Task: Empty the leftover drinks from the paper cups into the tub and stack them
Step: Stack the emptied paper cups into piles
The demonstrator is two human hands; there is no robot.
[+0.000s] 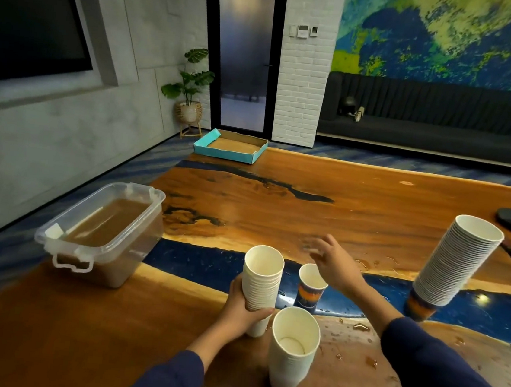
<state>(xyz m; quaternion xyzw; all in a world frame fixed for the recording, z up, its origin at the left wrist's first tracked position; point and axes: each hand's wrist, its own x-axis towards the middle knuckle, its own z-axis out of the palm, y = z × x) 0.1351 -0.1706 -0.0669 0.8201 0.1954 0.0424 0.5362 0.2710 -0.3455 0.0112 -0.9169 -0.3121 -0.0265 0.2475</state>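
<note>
A: OK, we've got the left hand (243, 310) wrapped round a stack of cups (262, 284), fingers curled on the lower half, thumb across the front. Looks lifted or tipped a bit off the table (278, 202), can't tell which.

B: Makes sense, we hold it low so the top rim stays free for the next cup. And the right hand (336, 269)?

A: Spread wide, fingers apart, nothing in it. It hangs just above and beyond the single cup (310, 289), the one w/ the printed band, right between our two hands. Bit blurred, so prob. on the move.

B: So that cup's next, we reckon. Anything in it?

A: Can't see inside from here. If there's drink left, it goes in the tub (105, 228), off to the far left of the left hand, already holding brown liquid.

B: Other stacks?

A: One short stack (292, 351) just near side of the left hand, empty at the top. One tall stack (453, 267) well out to the right of the right hand, leaning. Droplets on the wood around the right wrist, so we go easy.
</note>
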